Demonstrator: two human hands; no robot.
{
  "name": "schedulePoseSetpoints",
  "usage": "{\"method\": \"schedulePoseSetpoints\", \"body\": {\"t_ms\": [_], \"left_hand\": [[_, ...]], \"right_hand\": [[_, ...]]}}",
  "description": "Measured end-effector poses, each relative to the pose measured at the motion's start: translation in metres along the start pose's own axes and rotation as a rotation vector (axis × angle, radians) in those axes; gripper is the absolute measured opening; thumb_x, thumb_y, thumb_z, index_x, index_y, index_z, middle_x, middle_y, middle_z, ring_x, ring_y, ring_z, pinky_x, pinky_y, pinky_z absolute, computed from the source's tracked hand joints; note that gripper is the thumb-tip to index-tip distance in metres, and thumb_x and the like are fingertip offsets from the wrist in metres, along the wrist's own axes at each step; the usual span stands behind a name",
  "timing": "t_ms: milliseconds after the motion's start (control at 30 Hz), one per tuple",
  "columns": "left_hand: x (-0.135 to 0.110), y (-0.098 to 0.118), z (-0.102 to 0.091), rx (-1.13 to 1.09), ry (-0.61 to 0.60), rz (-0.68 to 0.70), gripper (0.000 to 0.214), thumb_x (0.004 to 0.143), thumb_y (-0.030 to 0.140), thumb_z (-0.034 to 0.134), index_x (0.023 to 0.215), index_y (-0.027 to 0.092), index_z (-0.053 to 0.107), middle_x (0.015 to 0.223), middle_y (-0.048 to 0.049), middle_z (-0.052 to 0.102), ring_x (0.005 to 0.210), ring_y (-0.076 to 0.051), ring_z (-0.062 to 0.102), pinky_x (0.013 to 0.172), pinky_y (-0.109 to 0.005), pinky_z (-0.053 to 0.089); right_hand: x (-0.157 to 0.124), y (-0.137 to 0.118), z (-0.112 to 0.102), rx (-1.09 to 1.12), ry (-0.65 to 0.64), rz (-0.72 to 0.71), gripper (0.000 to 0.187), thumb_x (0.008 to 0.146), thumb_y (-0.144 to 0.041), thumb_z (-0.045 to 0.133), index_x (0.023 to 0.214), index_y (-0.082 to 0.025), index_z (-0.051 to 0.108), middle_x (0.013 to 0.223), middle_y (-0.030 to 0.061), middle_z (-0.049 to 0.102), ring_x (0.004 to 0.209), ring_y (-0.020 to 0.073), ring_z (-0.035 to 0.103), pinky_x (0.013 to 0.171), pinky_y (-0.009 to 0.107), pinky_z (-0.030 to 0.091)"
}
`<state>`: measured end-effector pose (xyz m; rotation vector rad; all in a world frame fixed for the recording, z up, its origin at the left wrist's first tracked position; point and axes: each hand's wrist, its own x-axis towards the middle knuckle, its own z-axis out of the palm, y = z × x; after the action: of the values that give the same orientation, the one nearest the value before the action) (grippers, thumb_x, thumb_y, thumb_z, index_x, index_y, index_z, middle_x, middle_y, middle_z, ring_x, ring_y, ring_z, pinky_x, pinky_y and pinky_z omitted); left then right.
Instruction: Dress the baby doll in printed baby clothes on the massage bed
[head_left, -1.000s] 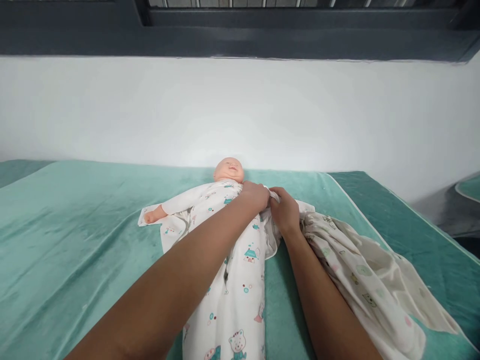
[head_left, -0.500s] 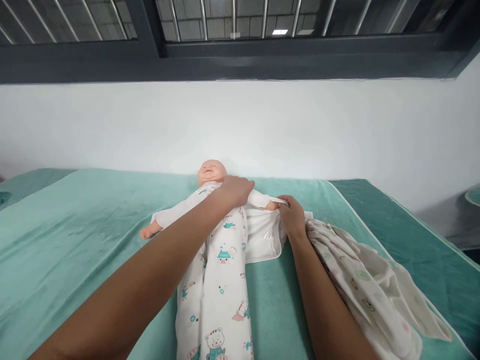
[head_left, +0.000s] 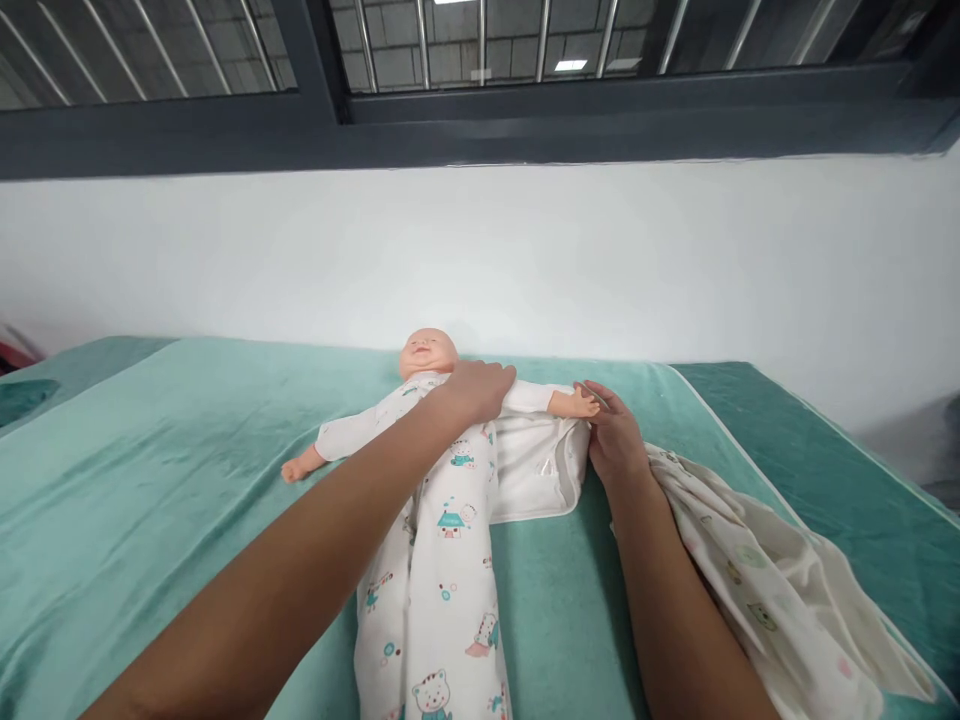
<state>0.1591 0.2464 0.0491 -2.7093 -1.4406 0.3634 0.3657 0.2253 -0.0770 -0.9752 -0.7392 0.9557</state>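
A baby doll (head_left: 429,351) lies on its back in a white printed outfit (head_left: 450,560), arms spread to both sides. My left hand (head_left: 484,390) is closed at the shoulder of the sleeve on the right of the picture; its fingertips are mostly hidden. A white sleeve (head_left: 531,397) covers that upper arm, and the doll's bare forearm and hand (head_left: 576,404) stick out of it. My right hand (head_left: 615,430) has its fingers curled round the doll's hand. Below the arm, the open front panel (head_left: 529,470) of the outfit lies spread out.
A crumpled cream garment with small prints (head_left: 757,570) lies to the right, beside my right forearm. Green padded covering (head_left: 225,480) spreads under everything, with a darker section (head_left: 817,450) on the right. Behind stands a white wall (head_left: 480,260) below a barred, dark-framed window (head_left: 525,130).
My right hand has let go of the sleeve cuff and moved right to the doll's hand. The sleeve sits further up, baring the forearm. My left hand stays at the shoulder.
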Motion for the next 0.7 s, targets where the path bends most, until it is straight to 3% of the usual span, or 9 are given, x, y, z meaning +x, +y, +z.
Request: {"method": "schedulePoseSetpoints", "body": {"t_ms": [133, 267, 333, 400, 467, 533, 633, 700], "left_hand": [[0.014, 0.012, 0.009, -0.048, -0.005, 0.021, 0.037, 0.086, 0.013, 0.05, 0.123, 0.016, 0.054, 0.117, -0.0159, 0.067, 0.104, -0.031, 0.067, 0.08, -0.042, 0.052], [0.025, 0.034, 0.015, -0.109, -0.01, 0.043, 0.034, 0.089, 0.02, 0.054, 0.123, 0.015, 0.054, 0.121, -0.017, 0.066, 0.106, -0.03, 0.066, 0.086, -0.043, 0.051], [0.02, 0.044, 0.015, -0.13, 0.028, 0.058, 0.034, 0.089, 0.021, 0.055, 0.123, 0.015, 0.055, 0.123, -0.0169, 0.065, 0.111, -0.03, 0.063, 0.089, -0.043, 0.05], [0.006, 0.048, 0.015, -0.184, 0.113, 0.073, 0.032, 0.09, 0.018, 0.053, 0.122, 0.015, 0.056, 0.125, -0.0152, 0.065, 0.116, -0.03, 0.06, 0.092, -0.043, 0.049], [-0.015, 0.041, 0.018, -0.3, 0.249, 0.046, 0.031, 0.092, 0.019, 0.049, 0.122, 0.017, 0.057, 0.129, -0.0122, 0.065, 0.12, -0.028, 0.059, 0.094, -0.041, 0.049], [-0.038, 0.022, 0.029, -0.444, 0.417, -0.062, 0.032, 0.095, 0.024, 0.048, 0.126, 0.021, 0.057, 0.133, -0.0095, 0.064, 0.125, -0.028, 0.057, 0.1, -0.042, 0.047], [-0.066, -0.015, 0.062, -0.698, 0.653, -0.291, 0.03, 0.096, 0.033, 0.047, 0.121, 0.024, 0.062, 0.128, -0.0069, 0.067, 0.121, -0.028, 0.059, 0.101, -0.044, 0.047], [-0.079, -0.035, 0.085, -0.932, 0.732, -0.385, 0.031, 0.095, 0.04, 0.048, 0.117, 0.024, 0.064, 0.125, -0.0052, 0.068, 0.118, -0.026, 0.061, 0.102, -0.041, 0.047]], "right_hand": [[0.0, -0.003, -0.002, 0.134, 0.078, -0.025, 0.043, 0.05, -0.012, 0.07, 0.091, -0.024, 0.065, 0.118, 0.0038, 0.073, 0.108, 0.021, 0.067, 0.087, 0.036, 0.055], [-0.001, -0.007, -0.001, 0.159, 0.226, -0.073, 0.034, 0.051, -0.009, 0.053, 0.081, -0.023, 0.063, 0.103, 0.0013, 0.076, 0.106, 0.0184, 0.069, 0.091, 0.035, 0.053], [-0.003, -0.009, 0.001, 0.075, 0.306, -0.187, 0.034, 0.05, -0.01, 0.047, 0.078, -0.022, 0.064, 0.093, 0.0013, 0.076, 0.101, 0.0175, 0.07, 0.093, 0.035, 0.052], [-0.006, -0.01, 0.006, -0.073, 0.307, -0.346, 0.036, 0.052, -0.011, 0.043, 0.078, -0.021, 0.067, 0.09, 0.0016, 0.076, 0.097, 0.0172, 0.07, 0.096, 0.037, 0.05], [-0.011, -0.008, 0.013, -0.261, 0.192, -0.442, 0.035, 0.059, -0.012, 0.044, 0.082, -0.02, 0.069, 0.092, 0.0028, 0.075, 0.096, 0.0182, 0.07, 0.098, 0.039, 0.049], [-0.018, -0.005, 0.025, -0.453, 0.014, -0.43, 0.033, 0.069, -0.013, 0.044, 0.088, -0.02, 0.071, 0.098, 0.0045, 0.075, 0.098, 0.0202, 0.069, 0.097, 0.041, 0.05], [-0.033, 0.0, 0.047, -0.716, -0.217, -0.376, 0.029, 0.084, -0.021, 0.046, 0.1, -0.023, 0.07, 0.11, 0.0059, 0.074, 0.108, 0.0238, 0.065, 0.101, 0.045, 0.047], [-0.042, 0.003, 0.061, -0.84, -0.332, -0.405, 0.027, 0.09, -0.029, 0.05, 0.109, -0.025, 0.069, 0.119, 0.0064, 0.072, 0.117, 0.0256, 0.061, 0.107, 0.048, 0.042]]}}
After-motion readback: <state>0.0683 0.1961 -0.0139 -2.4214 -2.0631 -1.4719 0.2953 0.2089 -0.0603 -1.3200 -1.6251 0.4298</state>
